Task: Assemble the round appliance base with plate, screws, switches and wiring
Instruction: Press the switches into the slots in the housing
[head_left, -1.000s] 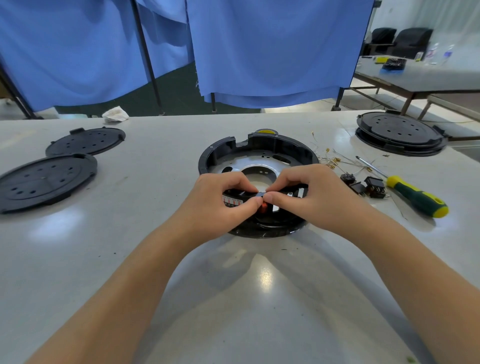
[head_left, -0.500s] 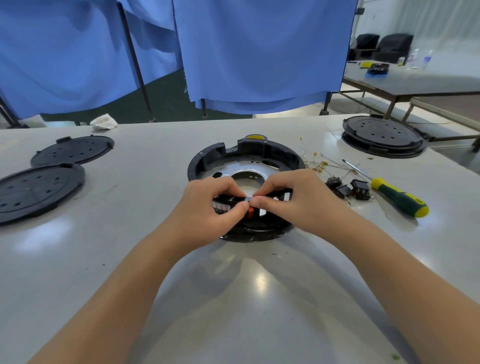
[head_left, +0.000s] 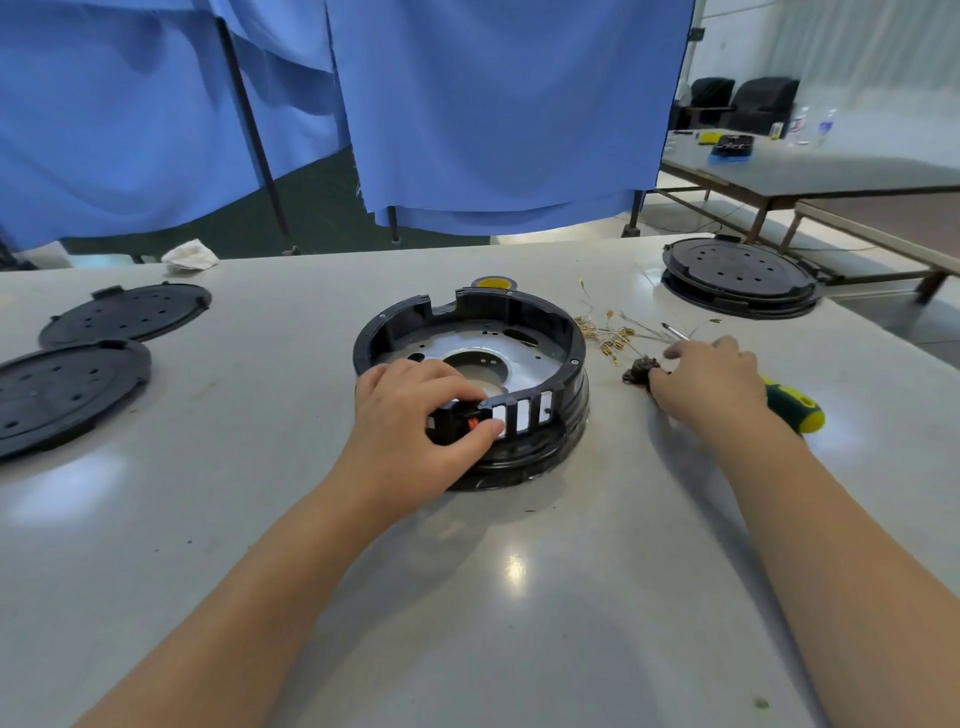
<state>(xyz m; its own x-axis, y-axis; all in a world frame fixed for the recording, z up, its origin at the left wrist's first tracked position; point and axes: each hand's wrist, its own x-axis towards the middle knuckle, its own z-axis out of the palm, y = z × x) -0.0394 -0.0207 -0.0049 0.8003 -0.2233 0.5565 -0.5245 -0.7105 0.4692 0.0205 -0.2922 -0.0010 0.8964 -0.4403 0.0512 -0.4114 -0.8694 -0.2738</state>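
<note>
The round black appliance base (head_left: 524, 312) stands mid-table with a silver metal plate (head_left: 457, 348) inside it. My left hand (head_left: 415, 415) grips the near rim, thumb and fingers curled round a black switch with an orange part (head_left: 460, 421) set beside several empty white slots (head_left: 522, 413). My right hand (head_left: 709, 382) lies to the right of the base, fingers curled over a small pile of black switches (head_left: 636, 371). Thin wires with brass ends (head_left: 610, 332) are scattered just behind that pile.
A screwdriver with a green and yellow handle (head_left: 792, 408) lies partly under my right hand. Two black perforated discs (head_left: 72, 379) sit at the left, and stacked black discs (head_left: 743, 275) at the back right. A crumpled white cloth (head_left: 189, 254) lies at the far table edge.
My right hand left the base's near rim and moved right to the pile of switches. My left hand stayed on the switch at the rim.
</note>
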